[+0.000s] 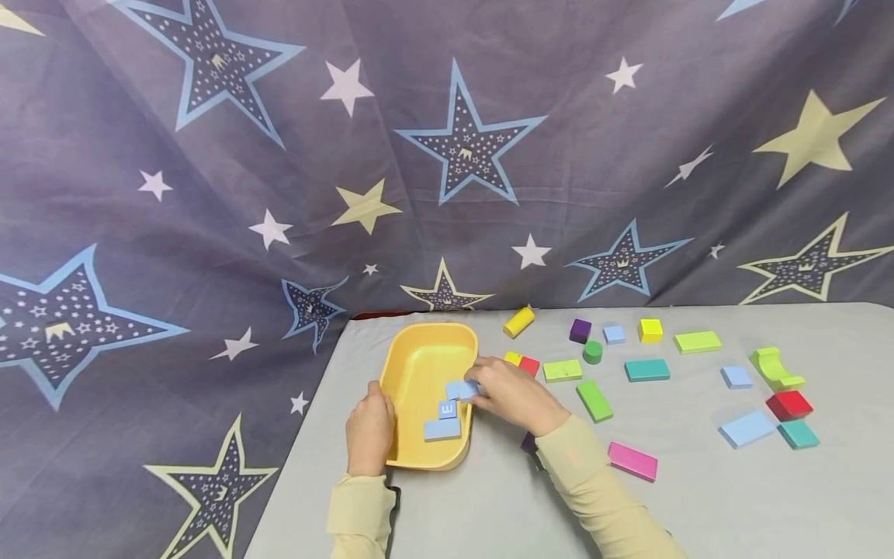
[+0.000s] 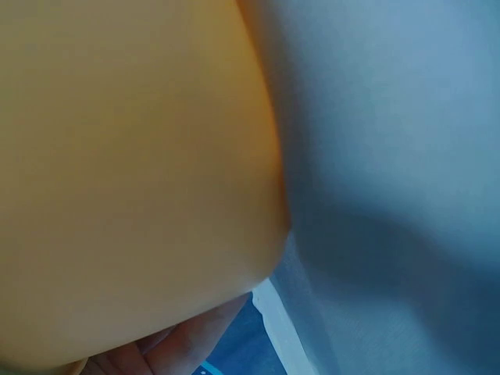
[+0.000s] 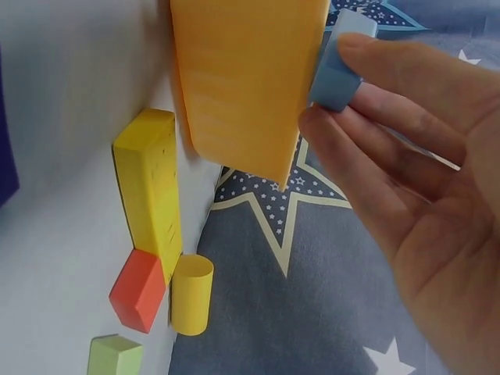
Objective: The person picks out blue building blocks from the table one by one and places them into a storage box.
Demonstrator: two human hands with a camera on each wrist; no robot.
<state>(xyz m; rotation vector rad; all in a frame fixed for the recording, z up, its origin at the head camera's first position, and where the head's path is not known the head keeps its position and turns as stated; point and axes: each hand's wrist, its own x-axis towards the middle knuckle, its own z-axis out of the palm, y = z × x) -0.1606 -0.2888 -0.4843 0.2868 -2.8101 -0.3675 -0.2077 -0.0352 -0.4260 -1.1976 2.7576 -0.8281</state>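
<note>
In the head view a yellow tray (image 1: 427, 463) holds several light blue blocks (image 1: 442, 429), one marked with a white letter. My left hand (image 1: 370, 431) grips the tray's left rim; the left wrist view shows the tray's outside (image 2: 141, 172) with part of the hand (image 2: 183, 344) below it. Over the right rim, my right hand (image 1: 515, 392) pinches a light blue block. The right wrist view has that block (image 3: 337, 74) between thumb and fingers of the right hand (image 3: 422, 133), beside the tray wall (image 3: 242, 78).
Right of the tray lie scattered blocks: a yellow cylinder (image 1: 519, 322), a purple cube (image 1: 580, 331), a magenta block (image 1: 632, 461), a lime arch (image 1: 777, 369), a red block (image 1: 790, 405) and a large blue block (image 1: 747, 428). A star-patterned cloth (image 1: 391, 70) hangs behind the grey table (image 1: 698, 512).
</note>
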